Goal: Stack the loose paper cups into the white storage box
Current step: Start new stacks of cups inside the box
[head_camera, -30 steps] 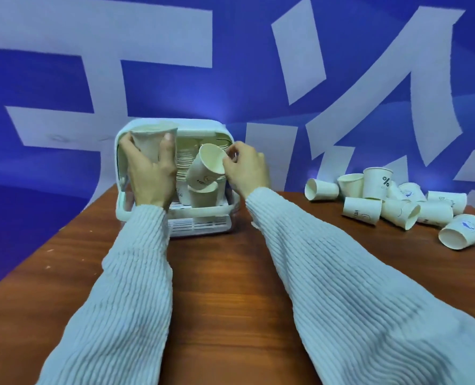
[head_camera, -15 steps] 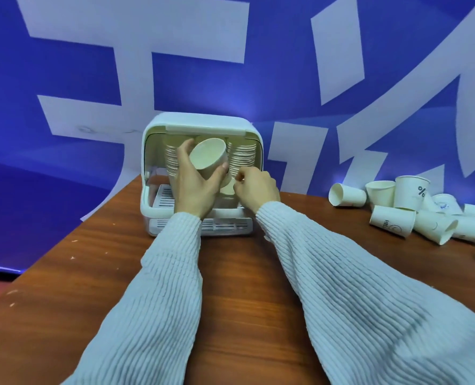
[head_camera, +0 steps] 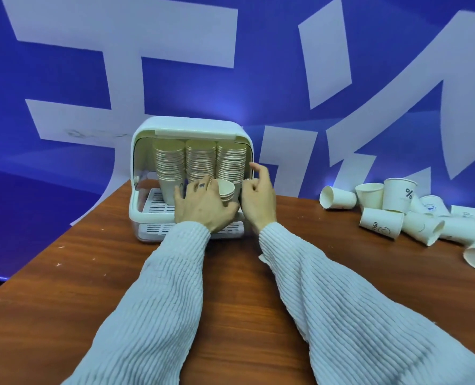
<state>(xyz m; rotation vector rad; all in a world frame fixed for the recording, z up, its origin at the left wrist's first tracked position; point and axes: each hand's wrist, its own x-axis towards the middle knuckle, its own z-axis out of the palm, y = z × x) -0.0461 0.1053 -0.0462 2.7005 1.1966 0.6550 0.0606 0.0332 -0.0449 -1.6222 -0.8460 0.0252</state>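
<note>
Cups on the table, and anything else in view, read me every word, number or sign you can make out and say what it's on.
"%": upright paper cup in the loose pile.
"HEL", rest cut off, above a smiley outline: tipped cup at the pile's front.
Blue marks on two other cups: too blurred to read.
Small dark mark on the left hand: unreadable.
Large white strokes on the blue backdrop: cropped, unreadable.

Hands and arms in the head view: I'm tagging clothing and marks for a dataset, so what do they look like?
Both arms wear long, pale ribbed knit sleeves down to the wrists. The left hand is bare, with a small dark mark on one finger. The right hand is bare too, with no marks, rings or gloves visible.
</note>
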